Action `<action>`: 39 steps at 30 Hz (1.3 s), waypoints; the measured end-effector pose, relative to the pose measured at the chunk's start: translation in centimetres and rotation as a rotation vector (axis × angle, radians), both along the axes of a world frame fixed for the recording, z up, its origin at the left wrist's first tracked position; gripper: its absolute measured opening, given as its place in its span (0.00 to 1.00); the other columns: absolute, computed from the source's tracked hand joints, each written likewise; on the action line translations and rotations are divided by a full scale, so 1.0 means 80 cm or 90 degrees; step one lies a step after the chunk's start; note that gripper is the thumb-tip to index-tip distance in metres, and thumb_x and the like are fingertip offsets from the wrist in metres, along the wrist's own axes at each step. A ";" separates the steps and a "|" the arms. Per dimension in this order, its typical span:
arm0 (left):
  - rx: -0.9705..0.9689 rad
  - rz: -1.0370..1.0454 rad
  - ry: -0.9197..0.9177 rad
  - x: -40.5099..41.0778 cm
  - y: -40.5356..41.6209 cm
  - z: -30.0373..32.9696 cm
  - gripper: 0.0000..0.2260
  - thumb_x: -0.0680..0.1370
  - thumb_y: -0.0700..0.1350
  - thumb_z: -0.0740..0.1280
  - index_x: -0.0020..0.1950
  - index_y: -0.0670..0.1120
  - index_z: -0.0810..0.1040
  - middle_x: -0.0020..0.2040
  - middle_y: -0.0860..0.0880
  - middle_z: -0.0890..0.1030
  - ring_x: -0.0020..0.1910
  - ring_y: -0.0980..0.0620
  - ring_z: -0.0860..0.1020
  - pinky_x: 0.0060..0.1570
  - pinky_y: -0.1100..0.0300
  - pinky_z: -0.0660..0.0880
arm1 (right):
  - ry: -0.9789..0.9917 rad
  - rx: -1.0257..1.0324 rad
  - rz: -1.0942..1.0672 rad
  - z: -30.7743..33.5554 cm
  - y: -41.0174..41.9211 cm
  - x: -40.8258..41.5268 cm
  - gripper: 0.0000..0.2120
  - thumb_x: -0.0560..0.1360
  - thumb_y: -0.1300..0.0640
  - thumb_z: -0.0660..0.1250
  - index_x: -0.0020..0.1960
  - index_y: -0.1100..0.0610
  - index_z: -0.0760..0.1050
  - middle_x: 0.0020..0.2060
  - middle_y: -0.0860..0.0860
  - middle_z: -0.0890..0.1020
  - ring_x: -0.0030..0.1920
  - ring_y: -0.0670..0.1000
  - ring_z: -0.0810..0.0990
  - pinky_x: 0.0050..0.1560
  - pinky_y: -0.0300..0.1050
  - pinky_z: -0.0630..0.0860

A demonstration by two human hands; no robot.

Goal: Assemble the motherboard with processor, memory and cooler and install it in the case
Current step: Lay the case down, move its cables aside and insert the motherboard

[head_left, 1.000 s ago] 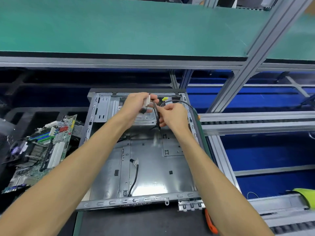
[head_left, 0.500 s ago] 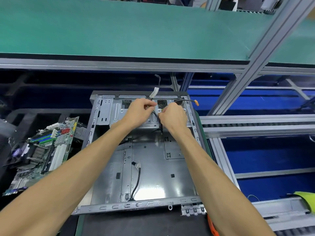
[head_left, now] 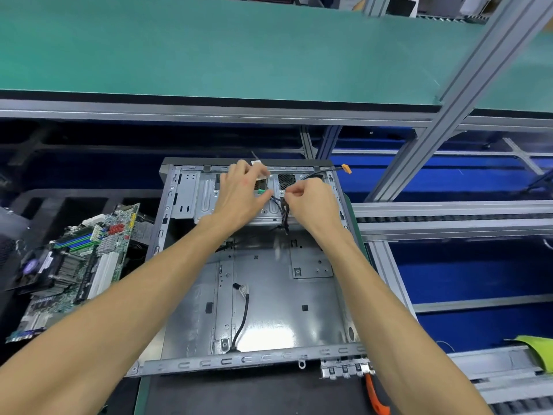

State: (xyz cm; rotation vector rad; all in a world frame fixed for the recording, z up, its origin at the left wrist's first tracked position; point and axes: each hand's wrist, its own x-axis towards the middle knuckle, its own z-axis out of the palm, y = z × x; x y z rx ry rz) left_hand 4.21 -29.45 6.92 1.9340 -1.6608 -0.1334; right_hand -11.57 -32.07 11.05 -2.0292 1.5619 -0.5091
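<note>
While lying open at centre frame, case (head_left: 269,295) of bare grey metal, floor panel exposed, far wall toward upper centre. Both forearms reaching in from the lower corners, meeting at that far wall.

Left hand (head_left: 239,196) just left of centre top of the case: fingers curled, tips pinching a small green connector (head_left: 261,192), a white connector (head_left: 259,172) showing by the knuckles; whether that white piece is gripped as well, cannot tell. Right hand (head_left: 311,202) just beside it, to the right: thumb and forefinger pressed together, pinching the black cable bundle (head_left: 284,214) that drops down the wall toward the floor panel. Hands near each other, not touching.

Another black lead running along the top edge at upper right of the case, ending in an orange connector (head_left: 346,168) hanging past the rim. Lower centre of the floor panel: a separate short black cable (head_left: 244,316) with a pale plug at its upper end, lying loose.

Motherboard (head_left: 74,265) at left of frame, outside the case, tilted on a dark tray: green board, blue memory slots, white expansion slots, finned heatsink. Green-topped shelf (head_left: 209,49) across the upper frame; orange tool handle (head_left: 374,396) at the bottom edge, right of centre.
</note>
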 end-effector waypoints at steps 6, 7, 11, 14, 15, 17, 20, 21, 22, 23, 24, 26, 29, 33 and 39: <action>0.025 -0.020 0.035 0.000 0.002 0.010 0.04 0.79 0.50 0.66 0.51 0.53 0.80 0.50 0.52 0.75 0.53 0.51 0.73 0.59 0.51 0.64 | -0.065 0.009 0.012 0.001 -0.001 -0.002 0.09 0.79 0.56 0.66 0.55 0.53 0.84 0.43 0.46 0.85 0.44 0.47 0.83 0.49 0.51 0.83; 0.039 -0.026 0.069 0.000 0.004 0.012 0.06 0.80 0.48 0.65 0.52 0.53 0.81 0.51 0.52 0.77 0.53 0.51 0.75 0.60 0.51 0.64 | -0.069 0.003 0.014 0.000 0.001 -0.002 0.09 0.79 0.56 0.66 0.55 0.53 0.84 0.43 0.45 0.84 0.43 0.45 0.83 0.48 0.49 0.83; 0.044 -0.057 0.122 0.007 0.020 0.018 0.13 0.80 0.39 0.61 0.59 0.49 0.81 0.56 0.51 0.80 0.56 0.51 0.77 0.64 0.46 0.70 | -0.083 -0.027 0.024 -0.001 0.004 -0.004 0.10 0.79 0.57 0.65 0.56 0.55 0.84 0.43 0.45 0.83 0.38 0.38 0.78 0.36 0.30 0.72; 0.028 -0.042 0.118 0.014 0.033 0.025 0.16 0.79 0.37 0.61 0.63 0.51 0.80 0.55 0.49 0.76 0.57 0.49 0.75 0.63 0.48 0.70 | -0.104 -0.045 0.021 0.005 0.007 -0.003 0.10 0.79 0.57 0.65 0.55 0.54 0.84 0.40 0.42 0.81 0.37 0.37 0.76 0.33 0.29 0.67; 0.027 -0.034 0.125 0.015 0.037 0.028 0.17 0.80 0.37 0.61 0.64 0.52 0.80 0.55 0.49 0.74 0.57 0.48 0.74 0.63 0.49 0.70 | -0.112 -0.053 0.021 0.008 0.009 -0.003 0.09 0.79 0.56 0.65 0.54 0.53 0.84 0.38 0.41 0.80 0.36 0.37 0.76 0.33 0.30 0.66; 0.029 -0.013 0.138 0.020 0.045 0.033 0.18 0.79 0.37 0.61 0.66 0.50 0.79 0.55 0.49 0.73 0.56 0.48 0.75 0.63 0.48 0.71 | -0.127 -0.062 0.030 0.014 0.014 -0.001 0.08 0.79 0.56 0.65 0.53 0.52 0.84 0.35 0.39 0.78 0.35 0.38 0.76 0.34 0.31 0.67; 0.036 0.037 0.172 0.033 0.060 0.042 0.18 0.79 0.35 0.60 0.65 0.49 0.78 0.55 0.48 0.74 0.51 0.50 0.76 0.60 0.50 0.74 | -0.152 -0.047 0.065 0.021 0.025 0.005 0.09 0.79 0.54 0.65 0.55 0.50 0.83 0.39 0.42 0.80 0.38 0.41 0.78 0.38 0.38 0.73; 0.043 0.054 0.187 0.037 0.067 0.046 0.17 0.80 0.35 0.60 0.64 0.49 0.79 0.54 0.48 0.75 0.48 0.52 0.75 0.56 0.53 0.75 | -0.159 -0.042 0.079 0.022 0.030 0.009 0.09 0.79 0.54 0.65 0.55 0.50 0.83 0.39 0.43 0.80 0.39 0.41 0.78 0.39 0.37 0.73; 0.050 0.067 0.199 0.043 0.075 0.049 0.16 0.80 0.36 0.59 0.63 0.49 0.79 0.54 0.48 0.76 0.45 0.54 0.74 0.51 0.56 0.76 | -0.168 -0.040 0.094 0.023 0.036 0.013 0.09 0.79 0.53 0.65 0.54 0.49 0.83 0.39 0.42 0.80 0.39 0.40 0.78 0.38 0.33 0.71; 0.056 0.076 0.204 0.048 0.085 0.052 0.16 0.80 0.36 0.59 0.62 0.50 0.79 0.54 0.49 0.77 0.42 0.57 0.73 0.47 0.62 0.75 | -0.180 -0.036 0.105 0.025 0.041 0.019 0.09 0.79 0.53 0.65 0.53 0.48 0.83 0.39 0.41 0.80 0.40 0.39 0.77 0.36 0.29 0.68; 0.061 0.083 0.201 0.054 0.095 0.055 0.16 0.80 0.37 0.59 0.62 0.50 0.79 0.54 0.51 0.78 0.41 0.59 0.73 0.44 0.68 0.72 | -0.192 -0.030 0.116 0.026 0.048 0.025 0.08 0.79 0.53 0.65 0.53 0.48 0.83 0.38 0.41 0.80 0.40 0.38 0.77 0.35 0.27 0.67; 0.065 0.101 0.188 0.065 0.121 0.063 0.14 0.81 0.39 0.59 0.61 0.51 0.79 0.53 0.53 0.79 0.41 0.60 0.74 0.41 0.71 0.69 | -0.217 -0.015 0.142 0.029 0.064 0.040 0.08 0.79 0.52 0.65 0.53 0.48 0.82 0.39 0.41 0.80 0.39 0.37 0.78 0.35 0.27 0.67; 0.070 0.144 0.196 0.082 0.163 0.074 0.14 0.81 0.39 0.59 0.60 0.52 0.79 0.53 0.53 0.80 0.43 0.58 0.75 0.42 0.64 0.70 | -0.256 0.027 0.190 0.033 0.094 0.070 0.09 0.79 0.51 0.64 0.57 0.48 0.80 0.40 0.43 0.81 0.40 0.40 0.81 0.40 0.37 0.76; 0.065 0.197 0.224 0.115 0.230 0.079 0.12 0.81 0.39 0.61 0.58 0.50 0.80 0.49 0.55 0.82 0.41 0.63 0.77 0.38 0.73 0.70 | -0.277 0.107 0.267 0.033 0.142 0.122 0.12 0.79 0.51 0.64 0.61 0.49 0.76 0.43 0.47 0.83 0.41 0.49 0.84 0.49 0.53 0.83; 0.071 0.335 0.311 0.182 0.322 0.080 0.08 0.80 0.43 0.63 0.52 0.52 0.80 0.46 0.46 0.82 0.45 0.46 0.80 0.42 0.55 0.77 | -0.207 0.183 0.341 0.025 0.213 0.204 0.24 0.80 0.46 0.64 0.74 0.52 0.69 0.55 0.48 0.82 0.45 0.44 0.81 0.46 0.40 0.76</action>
